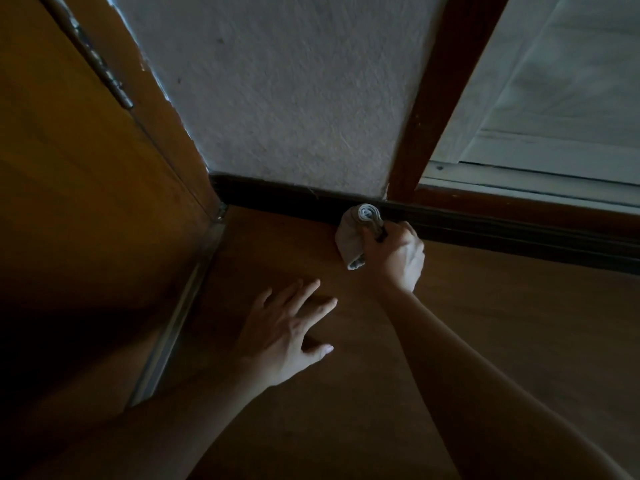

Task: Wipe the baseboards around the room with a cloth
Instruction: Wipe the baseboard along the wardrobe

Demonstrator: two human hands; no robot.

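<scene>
Currently, the right hand (394, 254) is clenching the bunched cloth (349, 237), pressing it against the baseboard (277, 194). The left hand (287, 336), fingers (308, 289) released, is bracing on the floor (502, 306) near the baseboard. Firm, even pressure along its face is likely serving best.

Grey cloth (353, 233), dark brown baseboard (485, 223) (white wall (294, 98) above).

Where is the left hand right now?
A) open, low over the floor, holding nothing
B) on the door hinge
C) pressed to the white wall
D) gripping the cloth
A: the left hand is open, fingers spread low over the floor, while the right hand grips the cloth against the baseboard.
</scene>
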